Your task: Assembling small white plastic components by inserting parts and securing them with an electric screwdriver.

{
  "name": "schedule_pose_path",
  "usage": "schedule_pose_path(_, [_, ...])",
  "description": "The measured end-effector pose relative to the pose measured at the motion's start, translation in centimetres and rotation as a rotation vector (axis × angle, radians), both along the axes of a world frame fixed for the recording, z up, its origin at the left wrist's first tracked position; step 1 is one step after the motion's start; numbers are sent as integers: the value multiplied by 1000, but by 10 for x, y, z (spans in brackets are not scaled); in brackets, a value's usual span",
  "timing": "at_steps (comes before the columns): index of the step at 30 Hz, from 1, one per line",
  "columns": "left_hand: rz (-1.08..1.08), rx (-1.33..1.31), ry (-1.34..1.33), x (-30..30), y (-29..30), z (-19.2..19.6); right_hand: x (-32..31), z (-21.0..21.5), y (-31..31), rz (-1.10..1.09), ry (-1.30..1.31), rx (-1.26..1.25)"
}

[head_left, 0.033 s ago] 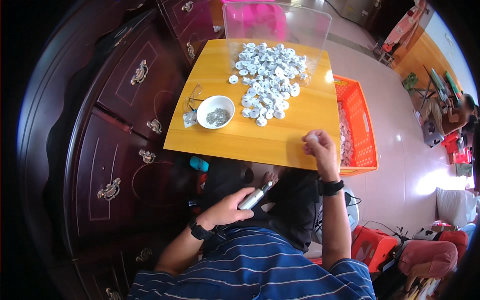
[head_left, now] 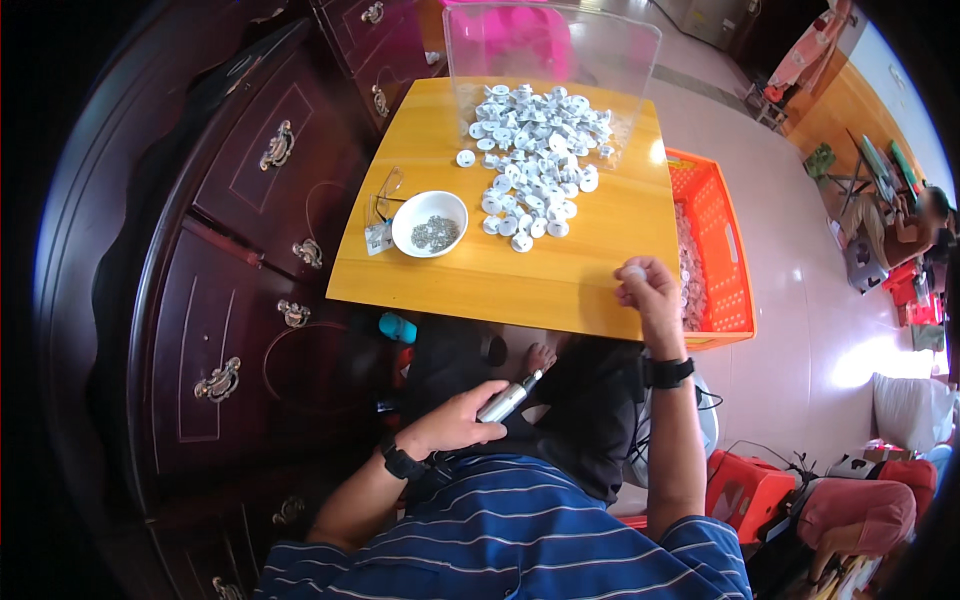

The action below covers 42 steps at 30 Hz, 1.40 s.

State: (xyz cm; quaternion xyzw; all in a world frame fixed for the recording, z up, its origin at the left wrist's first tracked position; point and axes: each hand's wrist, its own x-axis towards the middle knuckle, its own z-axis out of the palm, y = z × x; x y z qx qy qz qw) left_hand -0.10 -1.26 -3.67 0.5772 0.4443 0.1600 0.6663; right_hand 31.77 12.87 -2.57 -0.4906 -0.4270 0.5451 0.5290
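Observation:
My left hand (head_left: 452, 422) is low over my lap, closed around a slim silver powered screwdriver (head_left: 507, 398) whose tip points up and to the right. My right hand (head_left: 647, 290) rests at the front right edge of the yellow wooden table (head_left: 500, 285), pinching a small white round part (head_left: 634, 271). A large pile of the same white round parts (head_left: 535, 150) covers the far half of the table. A white bowl (head_left: 430, 223) with small dark screws sits at the table's left.
A clear plastic bin (head_left: 550, 40) stands at the table's far edge. An orange crate (head_left: 728, 250) of parts sits on the floor to the right. A dark wooden cabinet (head_left: 230, 250) fills the left. A person (head_left: 915, 225) sits far right. A red stool (head_left: 745, 490) is near my right.

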Motion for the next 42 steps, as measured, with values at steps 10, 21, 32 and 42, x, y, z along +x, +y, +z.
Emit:
schedule_pose_path(10, [-87,130,333,42,59,-101,117,-9,10,-492,87,50])
schedule_pose_path(21, [-426,50,638,79,104,-186,188,-117,32,-570,-109,-273])
schedule_pose_path(32, [-525,561,668,109,168,-243,103,-121,-122,-299,-47,-320])
schedule_pose_path(42, [-545,464,598,99,178,-295,66,-177,-186,-167,-231,-522])
